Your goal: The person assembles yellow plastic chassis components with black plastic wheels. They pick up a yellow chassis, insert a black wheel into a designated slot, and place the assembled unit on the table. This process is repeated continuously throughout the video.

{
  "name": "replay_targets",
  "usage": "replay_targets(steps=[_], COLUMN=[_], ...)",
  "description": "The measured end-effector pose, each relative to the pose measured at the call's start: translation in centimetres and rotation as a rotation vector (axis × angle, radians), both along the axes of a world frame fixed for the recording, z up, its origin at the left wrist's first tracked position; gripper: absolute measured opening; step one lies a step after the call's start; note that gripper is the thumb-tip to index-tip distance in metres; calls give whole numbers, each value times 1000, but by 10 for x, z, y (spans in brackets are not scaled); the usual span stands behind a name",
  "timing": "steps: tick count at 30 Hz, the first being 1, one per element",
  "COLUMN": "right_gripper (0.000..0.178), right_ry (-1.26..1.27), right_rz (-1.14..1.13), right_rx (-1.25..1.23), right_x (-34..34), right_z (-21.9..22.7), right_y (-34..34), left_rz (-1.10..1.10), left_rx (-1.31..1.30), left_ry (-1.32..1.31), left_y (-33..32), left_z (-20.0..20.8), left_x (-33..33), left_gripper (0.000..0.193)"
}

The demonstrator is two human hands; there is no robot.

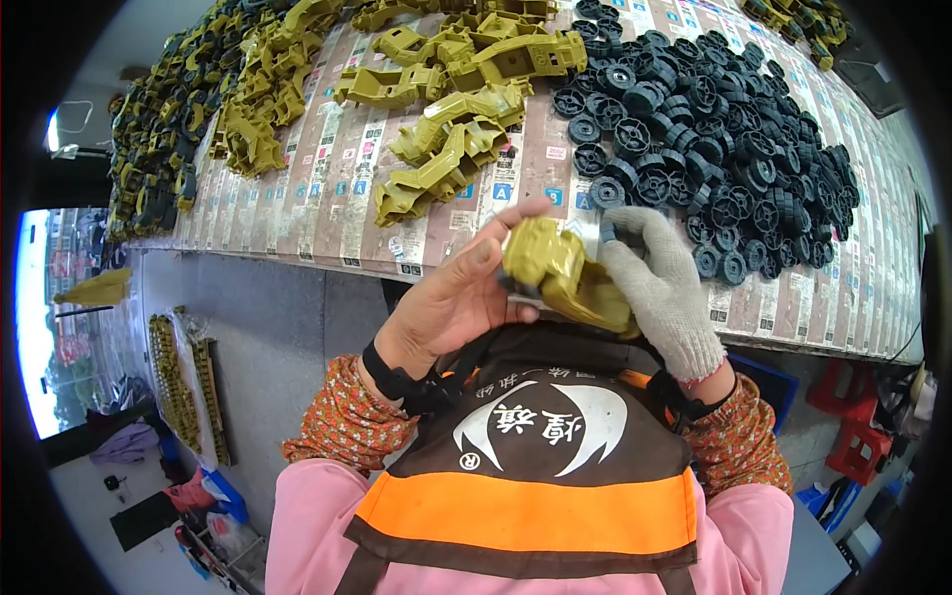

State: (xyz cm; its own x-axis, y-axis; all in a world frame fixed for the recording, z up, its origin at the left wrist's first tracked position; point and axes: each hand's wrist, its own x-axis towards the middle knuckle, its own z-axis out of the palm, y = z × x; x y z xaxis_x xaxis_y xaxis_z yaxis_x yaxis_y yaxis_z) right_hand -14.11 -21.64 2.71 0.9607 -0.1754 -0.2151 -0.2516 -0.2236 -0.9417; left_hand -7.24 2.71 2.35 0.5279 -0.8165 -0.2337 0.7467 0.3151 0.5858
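Note:
My bare left hand [458, 297] and my right hand [662, 288], which wears a grey knit glove, together hold an olive-green plastic toy car body [560, 273] just above my chest, near the table's front edge. The left fingers wrap its left end. The gloved fingers pinch a small black wheel [607, 230] against the body's upper right side. Right behind the hands lies a big heap of black plastic wheels [734, 139]. Loose olive car bodies [451, 119] lie to the left of the heap.
The table [327, 188] is covered with printed paper strips. Dark assembled olive pieces [169, 119] are piled at its far left, more olive parts at the back right [803, 20]. Red stools [858, 416] stand on the floor at right, bags and strips of parts at lower left.

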Motion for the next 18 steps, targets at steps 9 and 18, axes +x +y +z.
replay_targets(steps=[9,18], right_gripper=[37,40], right_ry=[161,52], right_rz=[59,-33], right_rx=[389,379], right_x=[-17,-11], right_z=[18,10], right_y=[17,9], left_rz=[370,234], left_rx=[246,235], left_ry=[-339,-35], left_y=[-37,-34], left_z=[-26,-12], left_x=[-13,-16], left_gripper=[76,71])
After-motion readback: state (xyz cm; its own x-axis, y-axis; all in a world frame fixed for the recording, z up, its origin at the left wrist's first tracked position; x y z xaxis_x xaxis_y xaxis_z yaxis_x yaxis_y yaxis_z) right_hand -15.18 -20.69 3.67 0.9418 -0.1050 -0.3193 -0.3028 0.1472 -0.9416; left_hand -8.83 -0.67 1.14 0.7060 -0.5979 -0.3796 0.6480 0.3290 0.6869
